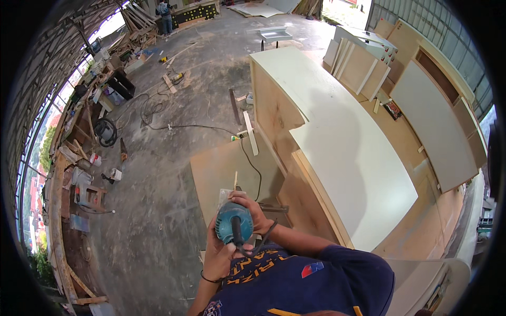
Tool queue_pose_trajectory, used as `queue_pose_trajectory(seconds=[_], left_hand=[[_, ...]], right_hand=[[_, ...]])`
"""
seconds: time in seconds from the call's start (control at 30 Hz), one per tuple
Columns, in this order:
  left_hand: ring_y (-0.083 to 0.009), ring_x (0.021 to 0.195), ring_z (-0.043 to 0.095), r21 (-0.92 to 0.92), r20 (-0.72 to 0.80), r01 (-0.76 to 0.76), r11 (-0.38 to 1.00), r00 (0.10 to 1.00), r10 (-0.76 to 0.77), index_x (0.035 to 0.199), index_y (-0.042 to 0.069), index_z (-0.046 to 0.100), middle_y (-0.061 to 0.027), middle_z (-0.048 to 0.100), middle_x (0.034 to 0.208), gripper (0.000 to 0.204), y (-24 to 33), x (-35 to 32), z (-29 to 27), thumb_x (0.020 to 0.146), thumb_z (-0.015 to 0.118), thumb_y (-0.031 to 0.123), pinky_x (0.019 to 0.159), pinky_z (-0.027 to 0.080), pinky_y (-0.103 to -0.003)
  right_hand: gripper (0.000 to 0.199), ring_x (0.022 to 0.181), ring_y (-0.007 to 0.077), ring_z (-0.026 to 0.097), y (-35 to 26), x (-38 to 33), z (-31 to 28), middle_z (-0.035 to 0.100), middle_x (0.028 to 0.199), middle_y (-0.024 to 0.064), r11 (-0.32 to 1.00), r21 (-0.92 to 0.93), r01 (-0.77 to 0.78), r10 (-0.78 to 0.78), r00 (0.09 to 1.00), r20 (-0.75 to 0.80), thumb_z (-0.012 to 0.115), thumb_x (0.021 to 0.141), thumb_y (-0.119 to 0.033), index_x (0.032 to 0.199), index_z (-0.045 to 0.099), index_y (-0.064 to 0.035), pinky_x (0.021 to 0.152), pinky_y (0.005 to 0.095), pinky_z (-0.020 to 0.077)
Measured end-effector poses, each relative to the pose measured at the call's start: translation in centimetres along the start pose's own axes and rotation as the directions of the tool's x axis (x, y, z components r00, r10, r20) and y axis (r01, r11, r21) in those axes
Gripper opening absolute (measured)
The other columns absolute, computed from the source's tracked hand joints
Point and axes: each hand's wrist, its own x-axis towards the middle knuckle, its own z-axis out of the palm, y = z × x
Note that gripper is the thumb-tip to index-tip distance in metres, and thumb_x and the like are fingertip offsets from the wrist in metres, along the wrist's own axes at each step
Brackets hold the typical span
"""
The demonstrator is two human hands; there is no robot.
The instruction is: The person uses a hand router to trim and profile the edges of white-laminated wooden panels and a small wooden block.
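Note:
Both my hands are wrapped around a teal corded power tool (227, 217), by its shape a trim router with a clear base at its far end. It is held close in front of my body. My left hand (215, 257) grips its near left side, with a dark band at the wrist. Around the far right side curl the fingers of my right hand (252, 209). A black cord (236, 230) leaves the near end and loops by my right wrist. The bit end is too small to make out. Right of my hands stands a large white-topped wooden cabinet (348, 142).
A board (211, 163) lies on the floor before me, with a cable (258, 176) across it. A narrow white strip (250, 131) leans by the cabinet. More panels (432, 121) stand at right. Tools and scrap wood line the left wall. One person (165, 18) stands far off.

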Motion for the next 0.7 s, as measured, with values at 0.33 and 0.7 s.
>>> queue_pose_trajectory(seconds=[0.33,0.7], left_hand=[[-0.0395,0.116,0.059,-0.489,0.372,0.455,0.745,0.881,-0.293,0.139,-0.003,0.042,-0.0235,0.056,0.129,0.08,5.9,8.7,-16.5,0.094,0.043,0.063,0.093,0.05,-0.059],[-0.0201,0.097,0.067,-0.168,-0.052,0.019,0.986,0.998,-0.029,0.129,0.001,0.05,-0.0113,0.065,0.11,0.065,14.0,10.4,-30.8,0.075,0.076,0.026,0.083,0.057,-0.035]], right_hand=[[0.055,0.122,0.0313,0.05,5.3,12.5,5.4,0.056,0.12,0.0102,0.845,-0.404,0.349,-0.115,0.858,0.5,0.069,0.07,-0.021,0.123,0.056,-0.0124,0.105,0.0556,0.0314],[0.061,0.131,0.0334,0.043,10.5,18.5,20.2,0.049,0.134,0.0184,0.856,-0.516,-0.005,0.125,0.972,0.199,0.074,0.072,-0.008,0.129,0.053,-0.0128,0.107,0.0507,0.0317]])
